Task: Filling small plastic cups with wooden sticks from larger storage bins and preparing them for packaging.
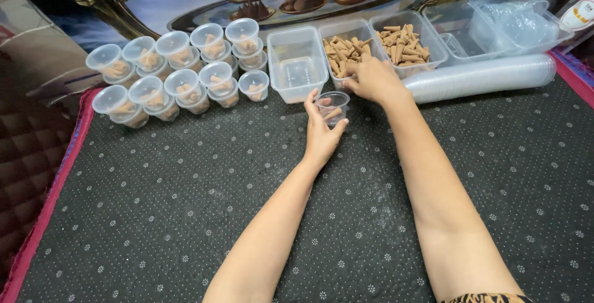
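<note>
Stacked filled cups [179, 71] sit far left, an empty rectangular tub [297, 64] beside them, sleeved lids [482, 77] far right.

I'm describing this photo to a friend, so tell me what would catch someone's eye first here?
First the two bare arms at centre: the left hand grips a small clear cup while the right hand reaches into a clear tub of tan cones. Next, the cluster of filled cups stacked at the upper left of the dark dotted mat. A long sleeve of clear lids lies at the upper right.
</note>
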